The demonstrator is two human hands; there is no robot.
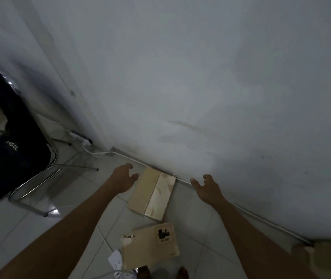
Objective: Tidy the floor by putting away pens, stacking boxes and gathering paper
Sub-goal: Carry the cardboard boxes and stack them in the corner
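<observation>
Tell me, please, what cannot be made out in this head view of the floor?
- Box at the lower right corner: blurred and cut by the frame edge.
- Labelled box: small print unreadable in dim light.
- Power strip: partly hidden beneath that box.
- Pens and paper: none visible.
- Chair: cut by the left edge.

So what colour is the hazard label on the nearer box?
Black print on the tan cardboard box, its label clearest in the head view.
</observation>
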